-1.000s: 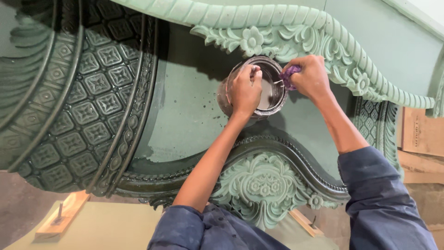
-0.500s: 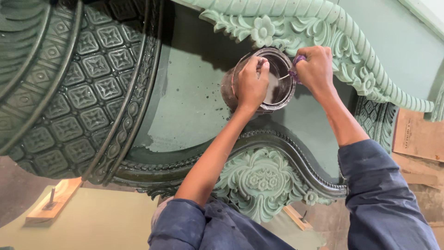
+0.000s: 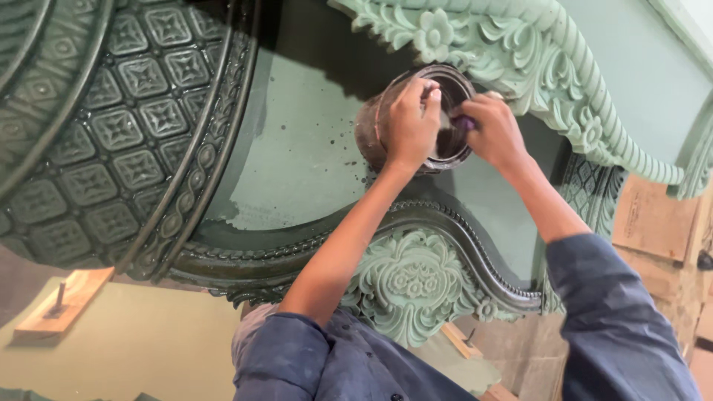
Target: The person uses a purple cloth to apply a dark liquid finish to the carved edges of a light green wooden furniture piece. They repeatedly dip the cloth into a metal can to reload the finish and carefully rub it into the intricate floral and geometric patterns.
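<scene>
Dark glossy stain covers the gridded carved panel (image 3: 111,148) well off to the left of the fingers, while the flat pale green surface (image 3: 304,163) just left of them is only speckled with drips. Right under the fingers sits a round metal can (image 3: 375,130), dented and smeared dark, resting on that surface between the arched moulding (image 3: 445,223) below and the floral carving (image 3: 475,37) above.

I'd guess the can is light-ish but sloshy, with a stiff thin wall and a slick rim from all the stain. Best gripped around the side wall, not the wet lip.

Left hand (image 3: 411,126) is draped over the rim, fingers (image 3: 425,93) curled narrow and hooked onto the edge. Can't tell if they pinch anything besides the rim.

Right hand (image 3: 494,134) is just right of the can, fingers bunched tight on a small purple thing (image 3: 464,122), maybe a brush handle or rag, too hidden to say.

Further right, the rope-twist moulding (image 3: 594,82) is unstained green.
</scene>
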